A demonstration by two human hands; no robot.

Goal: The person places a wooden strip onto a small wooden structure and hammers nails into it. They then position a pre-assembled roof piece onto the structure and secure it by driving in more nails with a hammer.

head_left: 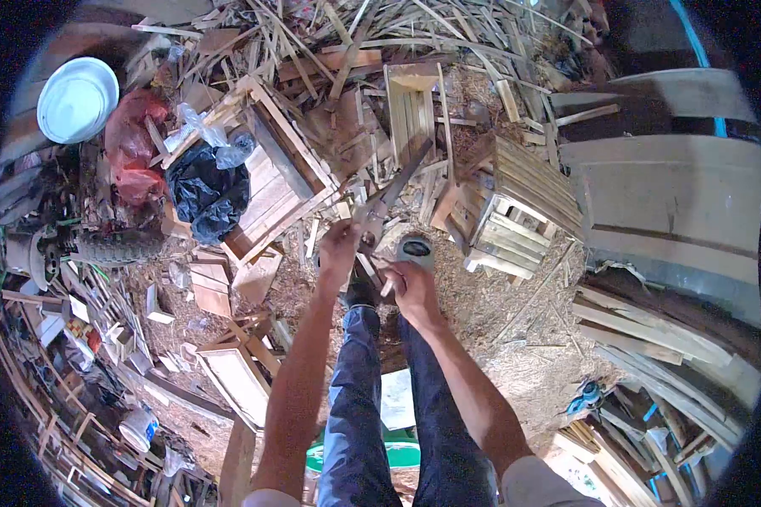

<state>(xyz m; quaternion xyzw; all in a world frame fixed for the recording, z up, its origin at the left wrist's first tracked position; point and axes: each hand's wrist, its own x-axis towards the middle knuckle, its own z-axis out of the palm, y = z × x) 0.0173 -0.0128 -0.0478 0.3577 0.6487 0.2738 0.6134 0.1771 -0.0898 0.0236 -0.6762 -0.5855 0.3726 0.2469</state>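
A handsaw point(391, 201) lies between my hands, its long tapered blade pointing up and right and its wide end towards me. The fingers of my left hand point(338, 249) are closed at the saw's wide end. Just right of it, my right hand point(411, 289) is closed, with a small pale strip of wood point(386, 289) poking out below its fingers. Another pale wood strip point(369, 269) shows between the two hands, above my shoes. The fingers partly hide the saw's handle end.
A wooden crate point(279, 160) with a black plastic bag point(207, 194) stands at left; slatted crates point(507, 241) point(410, 114) lie ahead and right. Scrap wood point(304, 51) piles up at the back. Stacked boards point(651, 329) line the right; a green basin point(404, 455) sits behind my legs.
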